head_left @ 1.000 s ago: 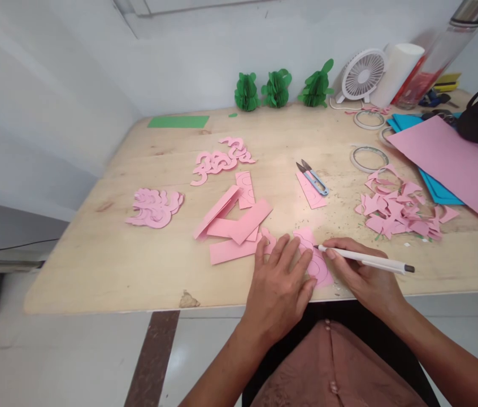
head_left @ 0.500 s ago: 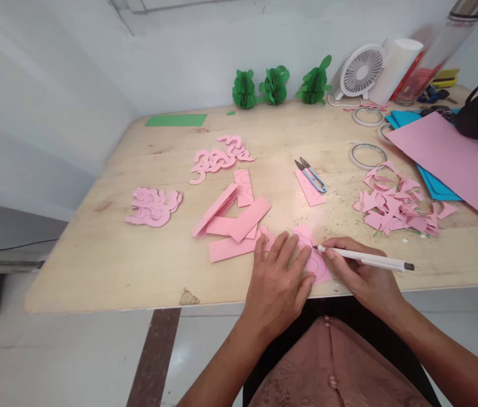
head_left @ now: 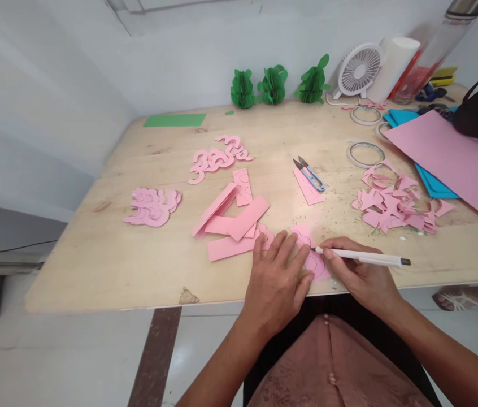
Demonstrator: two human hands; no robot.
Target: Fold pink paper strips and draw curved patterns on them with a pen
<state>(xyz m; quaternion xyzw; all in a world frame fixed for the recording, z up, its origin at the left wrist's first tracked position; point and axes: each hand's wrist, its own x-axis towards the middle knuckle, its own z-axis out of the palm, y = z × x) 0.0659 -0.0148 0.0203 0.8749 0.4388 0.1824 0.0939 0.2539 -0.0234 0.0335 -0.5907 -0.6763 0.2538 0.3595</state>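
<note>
My right hand grips a white pen, its tip touching a pink paper piece marked with curved lines. Spread flat, my left hand presses on that paper's left side and hides part of it. Just left of my left fingers lie several pink paper strips, and a curved pink cutout shows partly under the fingertips. Beyond the hands, blue-handled thread snips rest on another marked pink strip.
Pink curved cutouts lie in two groups, one pile at left and one farther back. Pink scraps, tape rolls and a large pink sheet are at right. Green paper figures and a fan stand by the wall.
The pen and my right hand have shifted very slightly; both hands keep their hold. A foot in a sandal has appeared beneath the table at the right.
</note>
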